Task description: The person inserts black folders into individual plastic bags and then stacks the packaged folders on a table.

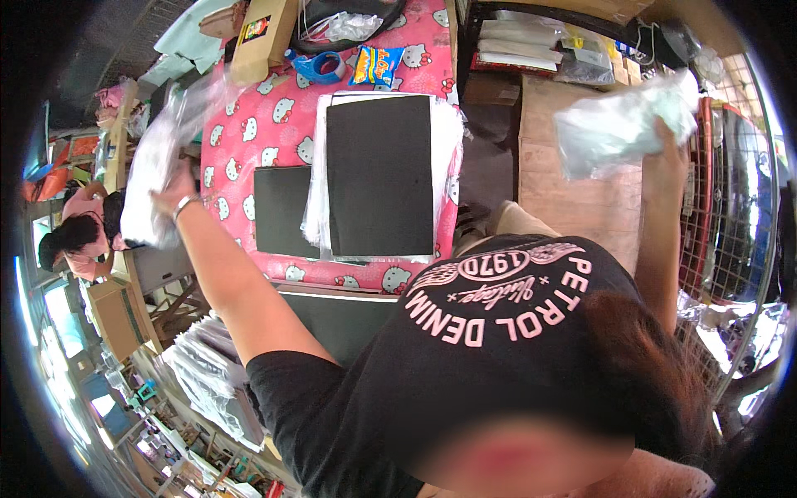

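Observation:
My left hand (177,194) stretches out past the table's left edge and grips a clear plastic bag (154,158), whose upper end is smeared by motion. Far to the right, my raised right hand (667,143) has its fingers closed on a crumpled bundle of clear plastic bags (610,126). Between the two hands, a large black sheet (382,174) lies on a stack of plastic-wrapped sheets (448,153). A smaller black sheet (284,209) sits partly under that stack's left side, on the pink patterned tablecloth (224,137).
A blue tape dispenser (320,68), a blue snack packet (375,65) and an open cardboard box (264,37) line the table's far side. A wooden surface (573,187) and a wire grid (730,199) are on the right. Another person (85,220) is at the far left, above stacked wrapped sheets (212,373).

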The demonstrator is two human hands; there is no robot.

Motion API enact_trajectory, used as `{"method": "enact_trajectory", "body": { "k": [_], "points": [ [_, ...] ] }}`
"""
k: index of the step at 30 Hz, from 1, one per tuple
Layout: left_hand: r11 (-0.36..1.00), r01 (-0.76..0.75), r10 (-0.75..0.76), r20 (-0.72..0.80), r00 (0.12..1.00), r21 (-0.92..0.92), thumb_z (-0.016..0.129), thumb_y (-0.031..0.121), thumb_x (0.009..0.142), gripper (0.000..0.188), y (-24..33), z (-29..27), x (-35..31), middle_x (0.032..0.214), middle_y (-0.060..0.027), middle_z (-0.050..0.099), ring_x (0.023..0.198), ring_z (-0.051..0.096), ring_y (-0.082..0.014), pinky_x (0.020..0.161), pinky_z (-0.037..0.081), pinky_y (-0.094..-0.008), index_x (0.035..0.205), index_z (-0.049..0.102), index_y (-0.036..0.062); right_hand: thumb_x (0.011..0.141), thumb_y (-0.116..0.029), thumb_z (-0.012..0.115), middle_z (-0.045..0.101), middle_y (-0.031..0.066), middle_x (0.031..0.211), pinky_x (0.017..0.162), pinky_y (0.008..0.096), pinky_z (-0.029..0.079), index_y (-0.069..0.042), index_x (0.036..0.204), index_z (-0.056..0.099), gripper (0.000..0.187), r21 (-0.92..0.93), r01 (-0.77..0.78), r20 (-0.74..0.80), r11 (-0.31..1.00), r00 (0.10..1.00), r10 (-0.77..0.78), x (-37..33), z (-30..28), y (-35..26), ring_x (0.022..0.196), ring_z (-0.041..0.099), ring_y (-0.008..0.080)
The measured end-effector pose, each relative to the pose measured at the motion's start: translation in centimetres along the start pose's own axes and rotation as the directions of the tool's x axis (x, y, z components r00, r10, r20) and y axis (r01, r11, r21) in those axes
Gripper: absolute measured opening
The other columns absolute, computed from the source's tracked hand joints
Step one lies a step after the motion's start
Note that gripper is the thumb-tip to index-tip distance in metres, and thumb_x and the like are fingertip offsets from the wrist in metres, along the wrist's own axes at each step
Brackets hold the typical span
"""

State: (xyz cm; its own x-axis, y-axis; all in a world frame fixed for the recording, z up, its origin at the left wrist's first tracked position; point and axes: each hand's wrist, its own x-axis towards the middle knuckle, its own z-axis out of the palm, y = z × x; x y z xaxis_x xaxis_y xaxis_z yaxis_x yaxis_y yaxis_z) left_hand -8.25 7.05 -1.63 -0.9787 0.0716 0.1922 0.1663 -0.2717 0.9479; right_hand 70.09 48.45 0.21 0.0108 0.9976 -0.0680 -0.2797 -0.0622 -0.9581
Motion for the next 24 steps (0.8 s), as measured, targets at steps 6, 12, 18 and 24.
{"method": "enact_trajectory", "body": {
  "k": [6, 12, 18, 24],
  "points": [
    [0.658, 0.709, -0.753, 0.249, 0.609, 0.253, 0.054, 0.034, 0.086, 0.044, -17.0, 4.8, -15.2, 0.117, -0.0141, 0.051, 0.105, 0.049, -0.0299, 0.094, 0.038, -0.049, 0.117, 0.045, 0.0025, 0.078, -0.011, 0.069, 0.06, 0.0081, 0.105, 0.08, 0.0269, 0.046, 0.002, 0.116, 0.05, 0.044, -0.173, 0.065, 0.403, 0.983, 0.915, 0.011, 4.7, 14.8, 5.3, 0.093, 0.058, 0.0147],
    [0.408, 0.213, -0.543, 0.048, 0.838, 0.888, 0.063, 0.035, 0.082, 0.055, -17.0, 2.0, -29.2, 0.12, -0.0216, 0.055, 0.112, 0.052, -0.0304, 0.094, 0.04, -0.0369, 0.12, 0.052, -0.0028, 0.075, -0.032, 0.067, 0.057, 0.0274, 0.111, 0.089, 0.0393, 0.044, 0.008, 0.121, 0.045, 0.065, -0.546, 0.714, 0.741, 0.438, 0.656, -0.146, 10.9, 26.3, 13.6, 0.105, 0.057, 0.0343],
    [0.095, 0.141, -0.597, -0.057, 0.8, 0.985, 0.072, 0.052, 0.068, 0.082, -16.1, 5.4, -34.3, 0.124, -0.0213, 0.051, 0.114, 0.05, -0.0333, 0.095, 0.039, -0.0402, 0.127, 0.046, 0.0012, 0.073, -0.029, 0.067, 0.059, 0.0238, 0.106, 0.088, 0.0428, 0.045, -0.001, 0.115, 0.049, 0.054, -0.61, 0.771, 0.785, 0.186, 0.553, 0.281, 15.5, 35.3, 26.5, 0.101, 0.057, 0.0366],
    [-0.088, 0.064, -0.623, -0.105, 0.775, 0.994, 0.068, 0.065, 0.061, 0.091, -16.8, 5.6, -34.3, 0.12, -0.0193, 0.053, 0.113, 0.05, -0.033, 0.093, 0.041, -0.0419, 0.125, 0.048, 0.0039, 0.074, -0.027, 0.067, 0.049, 0.0219, 0.12, 0.097, 0.0403, 0.037, -0.001, 0.121, 0.046, 0.058, -0.337, 0.842, 0.932, 0.421, 0.363, 0.019, 14.8, 30.9, 32.0, 0.117, 0.044, 0.034]
  ]
}}
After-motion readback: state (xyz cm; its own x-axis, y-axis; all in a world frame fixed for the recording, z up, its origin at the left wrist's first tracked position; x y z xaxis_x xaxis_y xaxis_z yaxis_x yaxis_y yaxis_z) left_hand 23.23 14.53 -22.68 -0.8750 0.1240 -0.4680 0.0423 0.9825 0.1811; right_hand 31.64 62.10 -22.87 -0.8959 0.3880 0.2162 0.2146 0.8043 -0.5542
